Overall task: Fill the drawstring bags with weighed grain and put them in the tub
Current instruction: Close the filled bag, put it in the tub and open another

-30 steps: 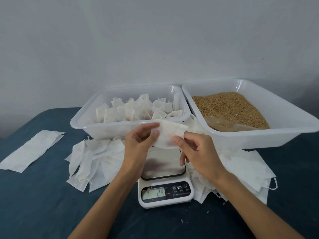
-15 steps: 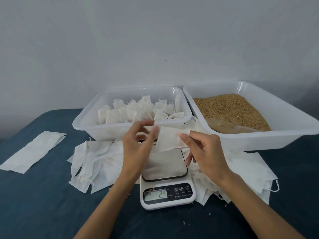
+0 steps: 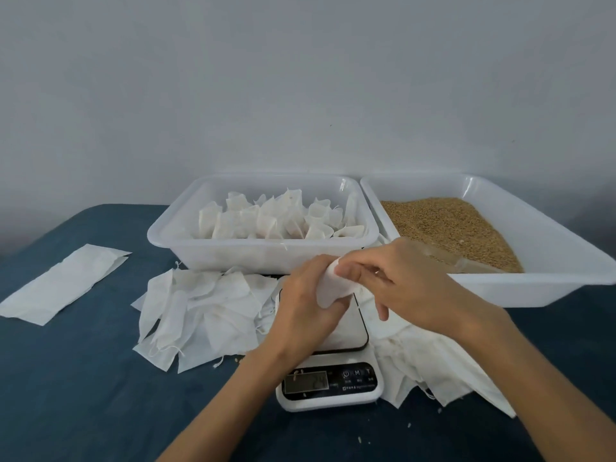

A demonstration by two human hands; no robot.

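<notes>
White bag held above scale, gripped in left hand; right hand fingers pinch its top edge. Grain tub lies right, nearer right hand; bag tub behind-left.

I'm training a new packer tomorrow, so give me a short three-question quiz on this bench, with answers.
1. True or false: the tub of grain stands to the right of the tub of filled bags.
2. What are both hands working on? A) a scoop B) a white drawstring bag C) the scale's buttons
3. Fill in: the left hand and right hand hold the bag above the ____.

Key
1. True.
2. B: the left hand grips it while the right hand's fingers pinch its top.
3. Scale, which sits between two heaps of empty bags.
</notes>
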